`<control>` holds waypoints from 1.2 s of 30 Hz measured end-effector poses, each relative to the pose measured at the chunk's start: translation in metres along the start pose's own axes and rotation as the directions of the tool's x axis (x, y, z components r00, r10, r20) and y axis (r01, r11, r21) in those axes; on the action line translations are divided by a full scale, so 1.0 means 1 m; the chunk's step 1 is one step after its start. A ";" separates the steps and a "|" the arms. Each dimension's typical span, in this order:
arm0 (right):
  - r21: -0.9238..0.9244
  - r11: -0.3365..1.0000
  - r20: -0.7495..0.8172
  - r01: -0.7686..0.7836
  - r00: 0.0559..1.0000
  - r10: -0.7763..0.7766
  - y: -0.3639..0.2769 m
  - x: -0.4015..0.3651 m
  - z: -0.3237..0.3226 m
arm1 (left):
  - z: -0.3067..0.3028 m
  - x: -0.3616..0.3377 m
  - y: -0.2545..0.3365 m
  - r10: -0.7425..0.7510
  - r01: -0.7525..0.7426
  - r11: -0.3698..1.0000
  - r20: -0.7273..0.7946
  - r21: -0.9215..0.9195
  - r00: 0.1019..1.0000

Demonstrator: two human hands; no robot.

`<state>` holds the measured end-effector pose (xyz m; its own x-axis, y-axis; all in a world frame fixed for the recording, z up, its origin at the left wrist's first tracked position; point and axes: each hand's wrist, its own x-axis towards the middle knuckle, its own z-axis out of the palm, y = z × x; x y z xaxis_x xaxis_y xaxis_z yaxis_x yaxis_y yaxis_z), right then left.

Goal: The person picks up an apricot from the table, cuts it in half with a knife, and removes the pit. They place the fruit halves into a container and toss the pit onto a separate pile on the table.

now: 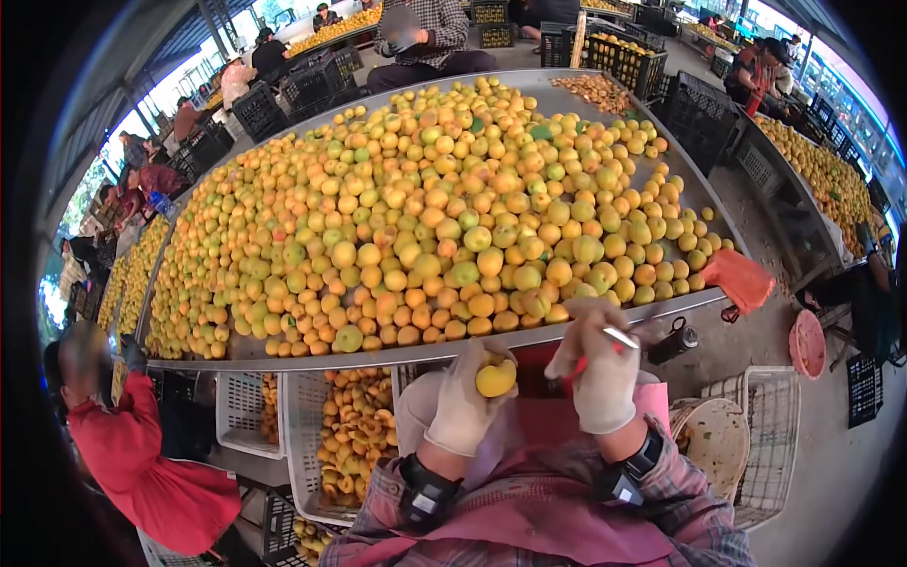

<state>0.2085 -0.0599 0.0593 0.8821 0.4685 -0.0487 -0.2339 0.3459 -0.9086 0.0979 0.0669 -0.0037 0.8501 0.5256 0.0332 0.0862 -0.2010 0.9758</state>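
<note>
My left hand (461, 402), in a white glove, is closed around a yellow apricot (496, 379) just below the table's near edge. A little to the right, my right hand (599, 373), also gloved, grips a small knife; its short metal blade (620, 336) shows beside the fingers, and the handle is mostly hidden. The two hands are apart. Beyond them a wide metal table (416, 355) carries a big heap of apricots (406, 227), yellow to orange with some greenish ones.
Below left stands a white crate (300, 477) of split apricots (354, 439). At lower right are a round basket (723, 439) and a white crate (777, 444). A red bag (740, 281) hangs at the table's corner near a dark flask (673, 342). A co-worker in red (156, 454) sits left.
</note>
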 end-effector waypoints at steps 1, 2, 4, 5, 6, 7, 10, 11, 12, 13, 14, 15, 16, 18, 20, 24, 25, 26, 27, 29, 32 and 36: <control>-0.108 0.983 0.019 -0.147 0.988 0.150 -0.002 -0.001 0.002 | -0.001 0.002 0.003 0.000 0.000 1.000 -0.002 0.001 1.000; -0.092 0.970 0.112 -0.225 0.966 0.234 0.010 -0.002 -0.002 | -0.001 0.001 0.009 0.022 -0.035 0.993 -0.117 -0.111 0.993; -0.179 0.906 0.203 -0.384 0.887 0.416 0.029 -0.009 -0.005 | -0.001 0.003 0.011 0.028 -0.080 0.973 -0.232 -0.217 0.972; -0.161 0.891 0.240 -0.425 0.858 0.454 0.034 -0.013 -0.003 | -0.003 0.004 0.007 0.120 -0.158 0.975 -0.229 -0.157 0.966; -0.133 0.852 0.265 -0.507 0.810 0.524 0.033 -0.017 0.002 | -0.005 0.004 0.004 0.208 -0.233 0.968 -0.220 -0.096 0.953; -0.078 0.845 0.315 -0.529 0.791 0.524 0.036 -0.019 0.003 | -0.007 0.003 0.006 0.202 -0.227 0.969 -0.223 -0.092 0.954; -0.057 0.817 0.397 -0.574 0.738 0.546 0.041 -0.019 0.004 | -0.015 0.001 0.010 0.324 -0.301 0.941 -0.150 0.156 0.934; -0.095 0.801 0.421 -0.591 0.705 0.570 0.042 -0.018 0.003 | -0.015 0.002 0.003 0.286 -0.283 0.958 -0.183 0.044 0.941; -0.093 0.798 0.428 -0.595 0.700 0.572 0.041 -0.018 0.003 | -0.017 0.000 -0.001 0.244 -0.264 0.962 -0.212 -0.068 0.946; -0.071 0.783 0.435 -0.618 0.687 0.582 0.041 -0.020 0.003 | -0.020 -0.004 -0.001 0.134 -0.148 0.988 -0.223 -0.050 0.966; -0.051 0.766 0.442 -0.641 0.673 0.593 0.040 -0.021 0.004 | -0.022 -0.007 0.001 0.129 -0.143 0.989 -0.230 -0.044 0.965; -0.059 0.770 0.443 -0.635 0.675 0.590 0.039 -0.022 0.005 | -0.022 -0.009 0.008 0.082 -0.117 0.985 -0.250 -0.127 0.965; -0.059 0.766 0.449 -0.640 0.669 0.593 0.042 -0.022 0.003 | -0.023 -0.011 0.012 0.035 -0.093 0.973 -0.265 -0.212 0.964; -0.037 0.772 0.516 -0.635 0.649 0.558 0.051 -0.020 -0.001 | -0.031 -0.013 0.002 -0.048 -0.045 0.939 -0.261 -0.341 0.964; -0.049 0.770 0.511 -0.636 0.647 0.566 0.051 -0.022 -0.003 | -0.044 -0.020 -0.002 -0.114 0.047 0.960 -0.231 -0.277 0.966; -0.031 0.772 0.496 -0.634 0.661 0.563 0.051 -0.019 -0.012 | -0.085 -0.043 -0.021 -0.069 0.100 0.988 -0.248 0.114 0.966; -0.034 0.779 0.491 -0.627 0.668 0.559 0.049 -0.019 -0.012 | -0.096 -0.044 -0.036 0.016 0.022 0.993 -0.323 0.116 0.946; -0.035 0.785 0.486 -0.619 0.676 0.555 0.046 -0.020 -0.013 | -0.112 -0.053 -0.064 0.241 -0.097 0.922 -0.361 0.374 0.901; -0.034 0.785 0.469 -0.619 0.683 0.559 0.045 -0.021 -0.012 | -0.129 -0.057 -0.077 -0.088 0.070 0.996 -0.492 -0.054 0.866; -0.042 0.778 0.461 -0.626 0.679 0.571 0.046 -0.021 -0.014 | -0.168 -0.074 -0.115 -0.242 0.254 0.965 -0.624 -0.072 0.743; -0.035 0.767 0.471 -0.641 0.666 0.578 0.053 -0.022 -0.018 | -0.209 -0.097 -0.149 -0.085 0.396 0.889 -0.766 0.230 0.637; -0.050 0.761 0.447 -0.647 0.667 0.596 0.053 -0.023 -0.018 | -0.252 -0.122 -0.184 -0.300 0.709 0.671 -0.794 0.218 0.528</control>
<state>0.1828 -0.0670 0.0052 0.2664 0.8819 -0.3891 -0.7283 -0.0802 -0.6805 -0.1527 0.2478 -0.1327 0.0109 0.9945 -0.1037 0.7733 0.0574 0.6314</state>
